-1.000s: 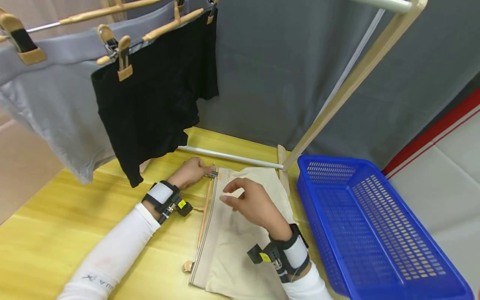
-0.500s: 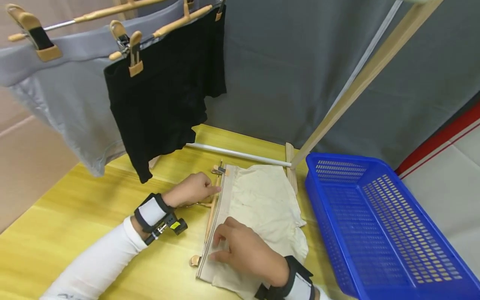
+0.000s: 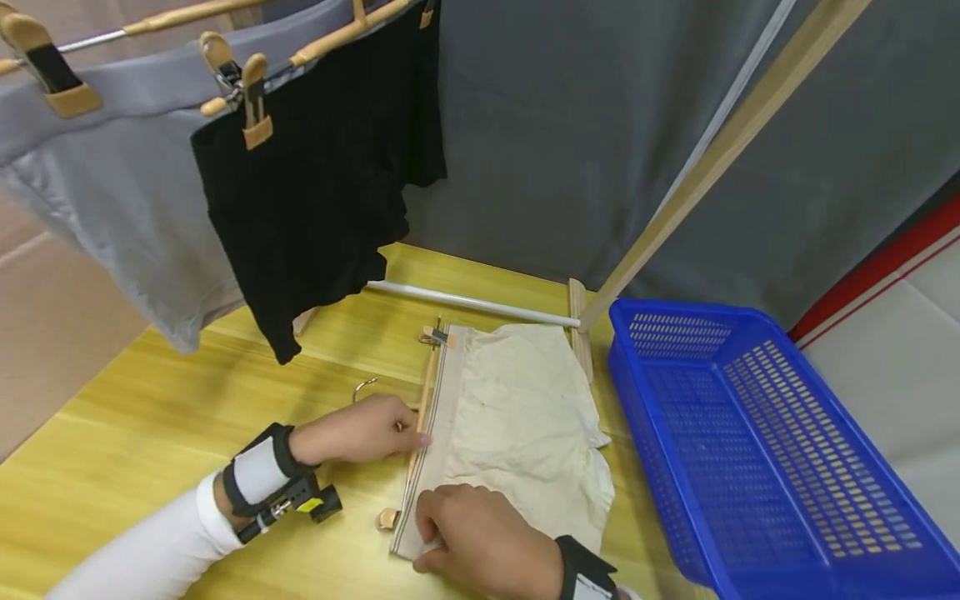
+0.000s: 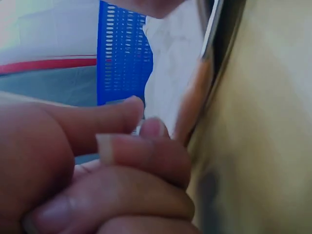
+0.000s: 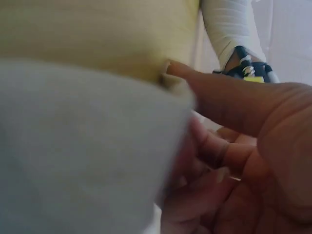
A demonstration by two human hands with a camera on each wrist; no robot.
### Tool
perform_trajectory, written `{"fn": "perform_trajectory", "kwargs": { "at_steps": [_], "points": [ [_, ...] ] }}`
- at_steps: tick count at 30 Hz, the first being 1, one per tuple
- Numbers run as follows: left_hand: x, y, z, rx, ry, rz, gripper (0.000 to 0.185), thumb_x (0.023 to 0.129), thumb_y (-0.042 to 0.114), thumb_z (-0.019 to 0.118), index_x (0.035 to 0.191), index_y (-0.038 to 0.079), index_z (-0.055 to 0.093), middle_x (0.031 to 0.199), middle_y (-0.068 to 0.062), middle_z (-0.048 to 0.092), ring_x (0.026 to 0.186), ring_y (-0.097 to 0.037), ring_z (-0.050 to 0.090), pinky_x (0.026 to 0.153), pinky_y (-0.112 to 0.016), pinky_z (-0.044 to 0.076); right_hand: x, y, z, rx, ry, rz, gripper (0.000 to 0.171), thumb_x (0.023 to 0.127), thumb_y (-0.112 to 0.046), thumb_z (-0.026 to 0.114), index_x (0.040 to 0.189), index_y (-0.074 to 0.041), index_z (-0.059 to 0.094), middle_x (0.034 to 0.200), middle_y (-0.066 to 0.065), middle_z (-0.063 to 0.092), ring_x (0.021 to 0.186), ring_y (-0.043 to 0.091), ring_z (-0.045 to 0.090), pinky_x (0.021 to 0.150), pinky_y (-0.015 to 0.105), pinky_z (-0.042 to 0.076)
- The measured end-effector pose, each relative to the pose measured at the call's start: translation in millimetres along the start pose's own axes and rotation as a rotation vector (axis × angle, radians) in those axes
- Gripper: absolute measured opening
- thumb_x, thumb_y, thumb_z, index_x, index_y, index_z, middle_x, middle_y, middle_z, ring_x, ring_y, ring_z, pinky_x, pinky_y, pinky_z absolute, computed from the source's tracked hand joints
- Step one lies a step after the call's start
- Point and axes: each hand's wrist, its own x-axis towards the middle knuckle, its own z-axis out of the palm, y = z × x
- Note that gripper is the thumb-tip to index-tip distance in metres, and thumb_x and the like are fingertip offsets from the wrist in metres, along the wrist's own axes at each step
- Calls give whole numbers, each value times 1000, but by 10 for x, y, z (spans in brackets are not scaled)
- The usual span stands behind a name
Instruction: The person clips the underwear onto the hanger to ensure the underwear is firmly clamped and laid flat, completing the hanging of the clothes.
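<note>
Cream shorts (image 3: 525, 400) lie on the yellow table with their striped waistband along a wooden clip hanger (image 3: 425, 387). The hanger's upper clip (image 3: 437, 336) bites the waistband's far corner; its lower clip (image 3: 387, 519) sits beside the near end of the waistband. My left hand (image 3: 363, 432) is over the middle of the hanger, fingers loosely curled. In the left wrist view, nothing shows between the left thumb (image 4: 131, 111) and fingers, and the bar runs behind them. My right hand (image 3: 487, 537) pinches the near waistband corner, thumb (image 5: 214, 100) on one side and fingers on the other.
A blue plastic basket (image 3: 750, 442) stands at the right. Grey shorts (image 3: 142, 192) and black shorts (image 3: 322, 183) hang from clip hangers at the upper left. A rack with a slanting wooden post (image 3: 705, 171) and a white bottom rod (image 3: 480, 306) stands behind.
My left hand has left the upper clip and come down along the hanger to its middle. My right hand has moved down to the near waistband corner and pinches it.
</note>
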Motion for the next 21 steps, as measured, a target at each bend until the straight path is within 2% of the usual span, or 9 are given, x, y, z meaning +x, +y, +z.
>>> {"fn": "perform_trajectory", "kwargs": {
  "at_steps": [2, 5, 10, 15, 18, 21],
  "points": [
    [-62, -43, 14, -27, -28, 22, 44, 94, 33, 61, 56, 15, 47, 48, 9, 35, 42, -5, 31, 44, -21, 26, -13, 25, 14, -14, 11, -28, 31, 77, -31, 79, 74, -24, 49, 68, -18, 42, 59, -3, 40, 53, 14, 34],
    [-159, -63, 33, -53, -86, 10, 48, 93, 39, 62, 55, 14, 47, 46, 11, 37, 41, -4, 30, 44, -20, 25, -40, 52, 10, -30, 9, -45, 31, 77, -31, 79, 74, -24, 49, 67, -18, 41, 59, -3, 40, 54, 14, 34],
    [-286, 14, 100, -22, -171, -5, 52, 83, 49, 69, 50, 14, 51, 44, 13, 39, 40, -3, 30, 42, -20, 23, -66, 73, -38, -42, -19, -44, 30, 77, -34, 80, 77, -24, 52, 68, -19, 42, 59, -3, 40, 54, 14, 34],
    [-392, 107, 181, 29, -189, -7, 46, 74, 42, 79, 51, 19, 46, 45, 17, 34, 42, -1, 31, 42, -19, 23, -90, 98, -53, -73, -20, -120, 29, 77, -34, 80, 79, -22, 54, 73, -18, 43, 61, -4, 39, 55, 12, 32],
    [-446, 124, 196, 2, -185, 8, 45, 76, 33, 79, 54, 19, 43, 48, 15, 32, 44, -1, 31, 44, -18, 23, -118, 114, -46, -58, -18, -155, 28, 78, -34, 79, 82, -21, 54, 75, -17, 42, 62, -6, 39, 55, 10, 32],
    [-494, 102, 170, -29, -172, 14, 43, 82, 31, 74, 55, 19, 43, 51, 14, 32, 45, -1, 31, 45, -18, 24, -148, 114, -25, -42, 5, -164, 29, 79, -39, 76, 84, -21, 54, 74, -17, 40, 59, -7, 37, 53, 9, 30]
  ]
}}
